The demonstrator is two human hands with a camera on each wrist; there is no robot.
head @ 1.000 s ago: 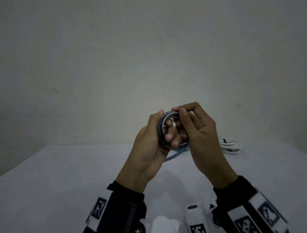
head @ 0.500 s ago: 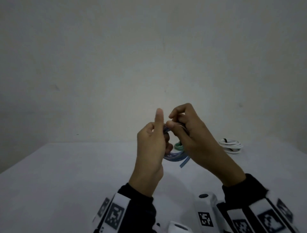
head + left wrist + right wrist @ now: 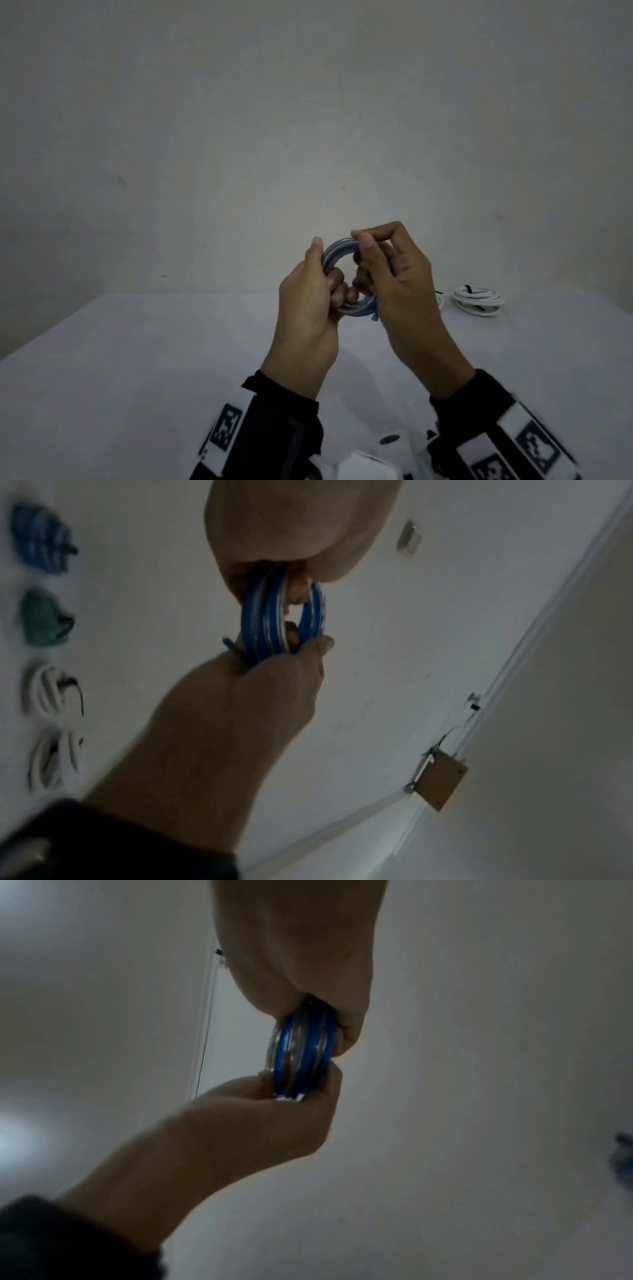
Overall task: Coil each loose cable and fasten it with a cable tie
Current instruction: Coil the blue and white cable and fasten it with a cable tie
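A small coil of blue-and-clear cable hangs in the air above the white table, held between both hands. My left hand grips its left side, thumb up along the rim and fingers curled through the ring. My right hand pinches the top of the coil between thumb and forefinger, the other fingers curled behind. A short loose end sticks out at the bottom. The wrist views show the coil edge-on between the two hands. No cable tie shows on it.
A white coil bound with a black tie lies at the far right of the table. The left wrist view shows a row of bundled coils: blue, green and two white. A bare wall stands behind.
Half a second ago the coil was turned edge-on with my left thumb pointing straight up. It now faces me as a ring again, and my right thumb and forefinger pinch its top.
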